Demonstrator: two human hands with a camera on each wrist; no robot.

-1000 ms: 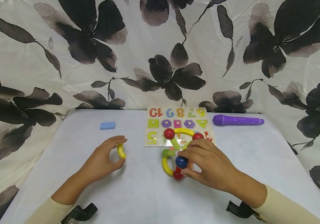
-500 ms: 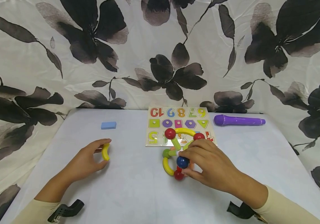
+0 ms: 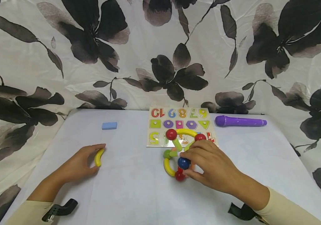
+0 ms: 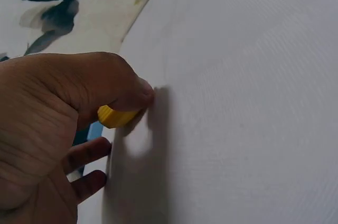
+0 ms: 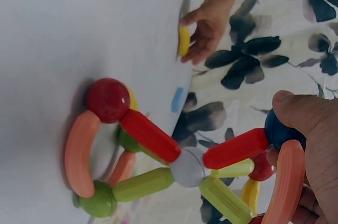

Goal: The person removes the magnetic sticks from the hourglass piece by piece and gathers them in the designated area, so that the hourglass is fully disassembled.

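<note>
On the left of the table, my left hand [image 3: 76, 164] pinches a yellow curved stick [image 3: 98, 157] between thumb and fingertips. The left wrist view shows the thumb covering much of this stick [image 4: 117, 116], low over the white surface. In the middle, a ball-and-stick toy structure [image 5: 189, 167] stands, built of coloured balls with straight and curved sticks round a pale centre ball. My right hand [image 3: 215, 167] holds it by its blue ball [image 3: 184, 163], thumb on the near side. That hand hides part of the structure's right side.
Behind the structure lies a number-and-shape puzzle board [image 3: 152, 142], partly covered from view. A purple toy microphone [image 3: 240, 121] is at the back right, a blue block [image 3: 109, 126] at the back left. A floral cloth [image 3: 137, 37] hangs behind the white table [image 3: 137, 193].
My left hand has moved left and slightly toward me across the table with the yellow curved stick. The right hand and the structure stay in place.
</note>
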